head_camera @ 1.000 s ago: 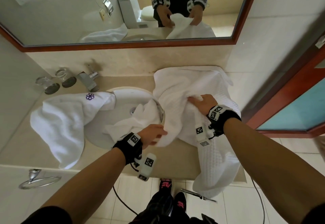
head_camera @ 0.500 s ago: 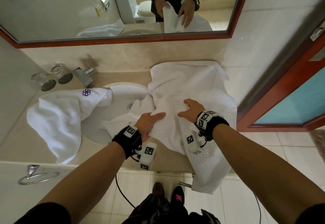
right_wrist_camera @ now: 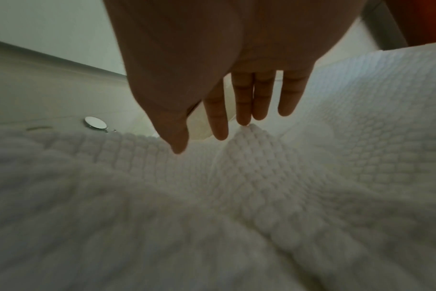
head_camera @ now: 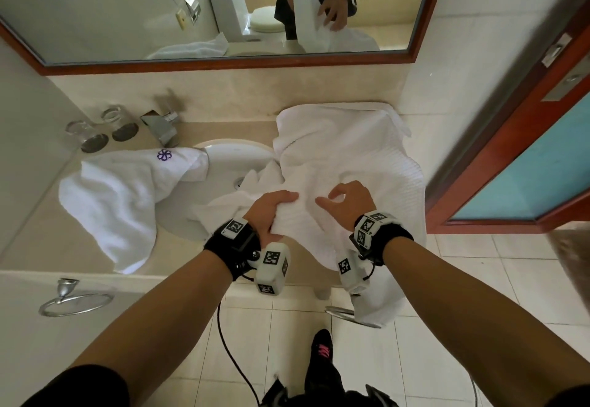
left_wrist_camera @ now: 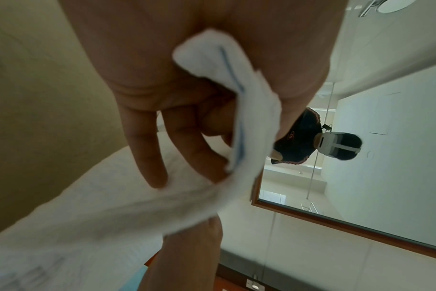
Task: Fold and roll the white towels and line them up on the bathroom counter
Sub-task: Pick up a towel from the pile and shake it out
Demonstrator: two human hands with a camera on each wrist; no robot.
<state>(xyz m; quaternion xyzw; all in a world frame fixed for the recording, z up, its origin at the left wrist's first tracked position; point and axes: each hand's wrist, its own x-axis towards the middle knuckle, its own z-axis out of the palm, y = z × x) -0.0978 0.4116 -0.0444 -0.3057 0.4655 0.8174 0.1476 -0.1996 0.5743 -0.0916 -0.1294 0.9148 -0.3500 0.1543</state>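
Currently the waffle towel [head_camera: 344, 157] lies spread over the right part of the counter [head_camera: 41, 240], its near end hanging past the front edge and a fold reaching into the sink [head_camera: 236, 157]. The left hand [head_camera: 271, 212] grips a bunched edge of this towel; in the left wrist view the fingers [left_wrist_camera: 147, 149] curl round the hem, which shows a thin blue stitch line. The right hand [head_camera: 346, 202] hovers over the towel with fingers [right_wrist_camera: 244, 102] straight and close together, the thumb held apart; one fingertip just touches a raised fold, and nothing is gripped.

A second towel [head_camera: 121, 196], bearing a purple emblem, lies crumpled on the counter left of the sink, one corner over the basin rim. Two glasses [head_camera: 102, 129] stand at the back left, beside the tap [head_camera: 161, 125]. A wood-framed mirror [head_camera: 223, 7] spans the wall above the counter and reflects both hands and a toilet. A towel ring [head_camera: 73, 301] is fixed below the counter front. A red-framed door [head_camera: 526, 164] stands at the right, over a tiled floor [head_camera: 447, 279].

Compared with half a second earlier, the left hand has changed from lying flat on the towel to clutching it, and the right hand has lifted off the cloth.
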